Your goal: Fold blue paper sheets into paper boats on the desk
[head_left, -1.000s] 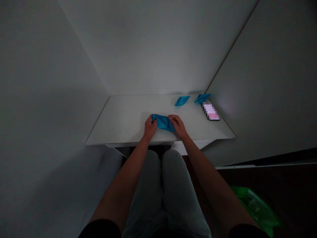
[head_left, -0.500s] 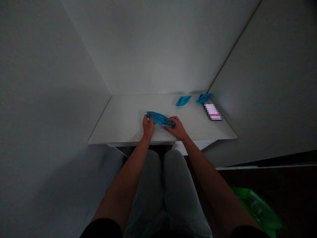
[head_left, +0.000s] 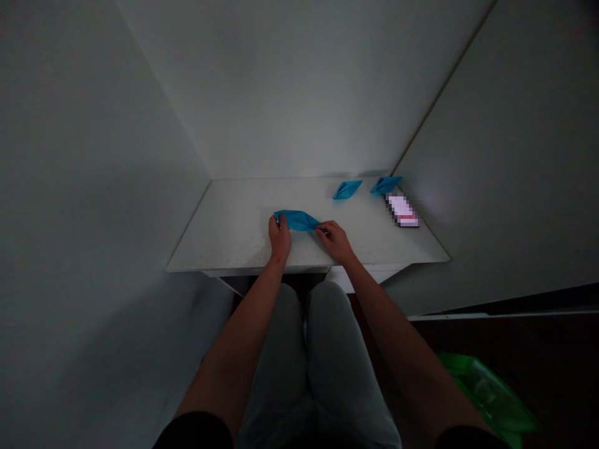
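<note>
From far away I look down on a white worktop (head_left: 224, 227) and the person's two bare hands. The left grip (head_left: 279, 241) is pinching the left end of a long blue folded paper (head_left: 299, 221), with the thumb on the near side. The right grip (head_left: 336, 242) is pinching the right end between the thumb and fingers. The blue paper is at the middle of the worktop, stretched from one hand to the other; I can't tell if it touches the top. Near the back, to the right, I see a small blue folded shape (head_left: 347, 189). Just beside it is another blue shape (head_left: 386, 185), close to the corner. Right by that one lies a phone (head_left: 402, 211) with a bright, blurry pink screen. Below the worktop are two legs in pale pants (head_left: 330, 349). Low on the right I see something green and shiny (head_left: 491, 393).
</note>
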The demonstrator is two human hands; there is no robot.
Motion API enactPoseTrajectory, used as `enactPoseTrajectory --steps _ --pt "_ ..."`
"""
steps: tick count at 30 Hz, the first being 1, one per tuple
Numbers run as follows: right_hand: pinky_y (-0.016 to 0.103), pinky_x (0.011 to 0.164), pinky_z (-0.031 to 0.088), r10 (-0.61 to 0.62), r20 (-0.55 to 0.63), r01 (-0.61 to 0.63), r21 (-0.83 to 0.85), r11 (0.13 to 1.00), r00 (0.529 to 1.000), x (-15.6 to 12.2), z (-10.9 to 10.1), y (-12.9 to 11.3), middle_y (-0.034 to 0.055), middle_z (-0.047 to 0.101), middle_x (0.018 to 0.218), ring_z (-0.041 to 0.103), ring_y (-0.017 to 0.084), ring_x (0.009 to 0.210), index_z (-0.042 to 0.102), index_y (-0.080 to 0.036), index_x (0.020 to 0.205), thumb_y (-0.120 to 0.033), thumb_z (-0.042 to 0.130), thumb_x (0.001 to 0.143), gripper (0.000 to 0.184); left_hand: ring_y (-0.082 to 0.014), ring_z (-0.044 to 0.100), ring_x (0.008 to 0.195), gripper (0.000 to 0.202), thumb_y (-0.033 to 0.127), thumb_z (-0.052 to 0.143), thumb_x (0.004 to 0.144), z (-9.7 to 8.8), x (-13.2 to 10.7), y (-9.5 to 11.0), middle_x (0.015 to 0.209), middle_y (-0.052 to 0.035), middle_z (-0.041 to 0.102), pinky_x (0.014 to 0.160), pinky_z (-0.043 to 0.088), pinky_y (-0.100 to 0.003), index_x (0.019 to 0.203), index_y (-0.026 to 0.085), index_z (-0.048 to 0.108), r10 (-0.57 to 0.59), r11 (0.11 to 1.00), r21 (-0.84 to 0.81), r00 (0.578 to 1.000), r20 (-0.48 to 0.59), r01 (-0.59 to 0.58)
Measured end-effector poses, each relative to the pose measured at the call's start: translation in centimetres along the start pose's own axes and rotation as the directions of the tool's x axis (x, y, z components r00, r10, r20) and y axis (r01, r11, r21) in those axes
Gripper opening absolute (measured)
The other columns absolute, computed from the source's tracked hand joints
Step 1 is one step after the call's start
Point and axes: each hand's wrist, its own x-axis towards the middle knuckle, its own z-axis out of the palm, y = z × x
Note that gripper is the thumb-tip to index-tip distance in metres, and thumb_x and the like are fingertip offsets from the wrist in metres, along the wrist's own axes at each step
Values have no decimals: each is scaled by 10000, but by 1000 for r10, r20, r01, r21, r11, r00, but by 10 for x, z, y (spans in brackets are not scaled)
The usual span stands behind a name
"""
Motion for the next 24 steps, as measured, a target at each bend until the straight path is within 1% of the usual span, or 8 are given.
enactPoseTrajectory --steps 3,5,8,12,14,19,24 --pt "399 832 630 16 -10 -16 -21 1000 1000 0 0 2 118 728 1122 707 234 937 814 -228 1137 -489 648 1011 334 -218 657 997 305 486 519 1090 -1 1 -3 1003 -74 672 1007 550 -398 966 221 605 51 996 79 999 4 -51" --pt "400 826 626 37 -25 -38 -32 999 999 0 -1 4 118 736 1136 707 223 884 808 -221 1159 -445 666 989 314 -229 660 1046 295 475 516 1096 -1 1 -3 1047 -85 692 1049 530 -412 1016 219 640 73 994 80 997 20 -74" --pt "395 820 615 67 -54 -71 -64 995 996 -1 -3 5 111 745 1105 688 202 799 804 -203 1162 -360 712 933 293 -243 677 1107 310 478 512 1099 0 0 -3 1141 -106 719 1063 529 -421 1134 218 678 88 995 45 994 59 -91" --pt "385 839 603 93 -64 -100 -113 989 994 -1 -3 4 99 756 1050 684 199 785 806 -200 1137 -286 738 895 267 -253 690 1138 334 459 501 1100 3 -1 -1 1214 -123 732 1064 536 -422 1235 215 685 96 995 14 992 77 -97" --pt "385 840 603 107 -58 -113 -113 987 993 -1 -2 2 96 762 1050 689 199 783 803 -203 1138 -308 753 898 267 -251 685 1157 332 447 503 1098 4 -2 1 1240 -124 730 1076 531 -416 1261 219 681 107 994 15 991 75 -108" --pt "393 843 606 123 -43 -126 -95 987 992 -1 -1 -2 100 773 1074 707 210 806 797 -213 1151 -416 802 887 333 -253 677 1179 328 441 511 1094 3 -3 2 1282 -127 721 1083 526 -414 1271 223 680 129 991 19 989 70 -130" --pt "389 854 600 141 -36 -144 -94 985 989 -1 -1 -2 83 774 1008 696 210 806 800 -212 1148 -410 805 865 346 -248 678 1178 367 514 521 1093 1 -3 3 1303 -120 712 1064 536 -407 1290 244 673 137 990 3 985 108 -139"
